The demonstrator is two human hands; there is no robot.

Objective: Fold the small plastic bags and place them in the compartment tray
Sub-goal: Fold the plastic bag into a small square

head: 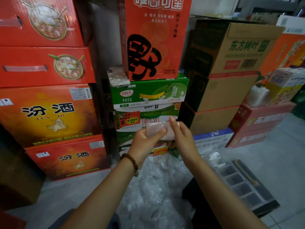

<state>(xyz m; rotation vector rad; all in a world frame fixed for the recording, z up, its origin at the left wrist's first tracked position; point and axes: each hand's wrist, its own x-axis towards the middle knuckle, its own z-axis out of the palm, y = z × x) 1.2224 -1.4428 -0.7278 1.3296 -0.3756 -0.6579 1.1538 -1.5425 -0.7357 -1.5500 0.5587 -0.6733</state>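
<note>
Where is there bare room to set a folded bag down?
Bare floor lies right of the compartment tray, below the pink cartons, and lower left between the orange cartons and the plastic pile. The pile itself crowds the middle, under the held small plastic bag.

Bare left forearm and bare right forearm, brown round-bead bracelet around the left wrist
</note>
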